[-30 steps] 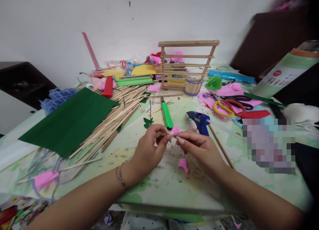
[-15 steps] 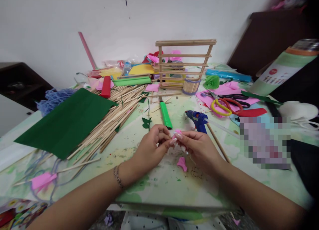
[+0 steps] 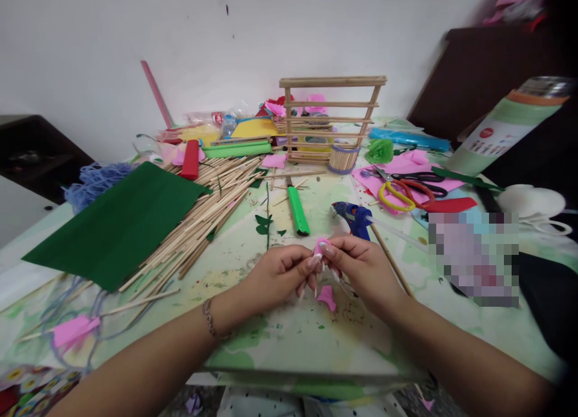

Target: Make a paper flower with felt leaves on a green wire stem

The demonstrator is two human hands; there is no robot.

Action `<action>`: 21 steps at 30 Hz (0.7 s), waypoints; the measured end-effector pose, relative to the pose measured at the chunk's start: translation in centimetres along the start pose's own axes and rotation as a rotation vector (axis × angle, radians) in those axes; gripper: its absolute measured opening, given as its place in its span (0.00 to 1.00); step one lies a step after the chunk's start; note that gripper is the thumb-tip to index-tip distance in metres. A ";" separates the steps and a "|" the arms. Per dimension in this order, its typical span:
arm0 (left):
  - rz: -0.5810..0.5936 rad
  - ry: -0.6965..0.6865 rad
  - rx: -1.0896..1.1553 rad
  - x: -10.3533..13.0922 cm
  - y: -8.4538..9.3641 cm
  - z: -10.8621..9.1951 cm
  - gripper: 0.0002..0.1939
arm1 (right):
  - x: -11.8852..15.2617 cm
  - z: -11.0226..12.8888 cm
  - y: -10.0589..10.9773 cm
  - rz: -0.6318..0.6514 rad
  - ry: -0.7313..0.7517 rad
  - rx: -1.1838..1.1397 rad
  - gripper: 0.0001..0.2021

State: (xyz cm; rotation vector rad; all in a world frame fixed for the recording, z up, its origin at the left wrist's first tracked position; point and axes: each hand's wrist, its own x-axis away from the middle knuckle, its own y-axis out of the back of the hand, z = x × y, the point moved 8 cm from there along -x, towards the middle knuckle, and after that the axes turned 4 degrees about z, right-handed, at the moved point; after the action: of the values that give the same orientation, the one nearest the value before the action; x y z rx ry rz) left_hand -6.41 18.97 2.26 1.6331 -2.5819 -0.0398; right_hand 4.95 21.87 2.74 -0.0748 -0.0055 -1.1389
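Note:
Both hands meet over the front middle of the table. My left hand [image 3: 286,271] has its thumb and fingers pinched at the lower left edge of a small pink paper piece [image 3: 321,246]. From the right, my right hand [image 3: 356,263] grips the same piece between thumb and forefinger. Just below the fingers, another pink scrap [image 3: 327,297] lies on the tablecloth. Beyond my hands are a green box cutter [image 3: 298,209] and a blue glue gun [image 3: 354,217]. A dark green leafy stem [image 3: 264,222] lies to the left of the cutter.
Thin wooden sticks [image 3: 203,224] and a dark green sheet [image 3: 117,224] cover the left side. A stick frame [image 3: 332,120] with a small stick cup [image 3: 344,159] stands at the back. Scissors [image 3: 397,195], pink paper and a bottle [image 3: 510,128] are at the right.
My left hand has shifted slightly down, its fingers lower around the pink piece. A small green scrap beside the leafy stem is now uncovered. The whole view has shifted a little.

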 end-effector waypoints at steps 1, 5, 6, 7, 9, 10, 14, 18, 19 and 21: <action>-0.003 -0.015 0.012 0.1 0.0 -0.2 0.22 | 0.0 0.2 -0.1 0.007 0.012 0.001 0.16; -0.095 -0.062 0.050 0.3 0.7 -0.6 0.23 | 0.2 1.4 0.1 0.024 0.126 0.037 0.12; -0.132 -0.076 0.055 0.3 1.1 -0.7 0.23 | 0.3 1.7 0.3 0.018 0.153 0.051 0.13; -0.168 -0.091 0.058 0.4 1.4 -0.8 0.23 | 0.5 2.0 0.4 0.017 0.169 0.070 0.14; -0.225 -0.116 0.064 0.4 2.1 -0.9 0.23 | 1.3 2.3 0.6 0.045 0.174 0.142 0.18; -0.243 -0.124 0.067 0.4 2.3 -0.9 0.22 | 2.0 2.5 0.5 0.077 0.171 0.204 0.18; -0.276 -0.140 0.087 0.3 2.7 -0.9 0.23 | 6.1 3.4 0.8 0.222 0.188 0.526 0.12; -0.274 -0.137 0.113 0.4 2.4 -0.9 0.23 | 10.1 4.4 3.7 0.384 0.142 0.641 0.10; -0.276 -0.137 0.120 0.5 2.3 -0.8 0.23 | 10.6 4.5 4.7 0.456 0.107 0.653 0.09; -0.283 -0.139 0.133 0.6 2.2 -0.9 0.23 | 10.2 4.9 7.5 0.509 0.037 0.702 0.10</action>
State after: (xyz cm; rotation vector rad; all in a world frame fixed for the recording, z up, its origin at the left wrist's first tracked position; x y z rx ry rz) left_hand -8.57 19.45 3.32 2.1039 -2.4741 0.0002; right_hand 16.23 16.02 7.59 0.5431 -0.3338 -0.5802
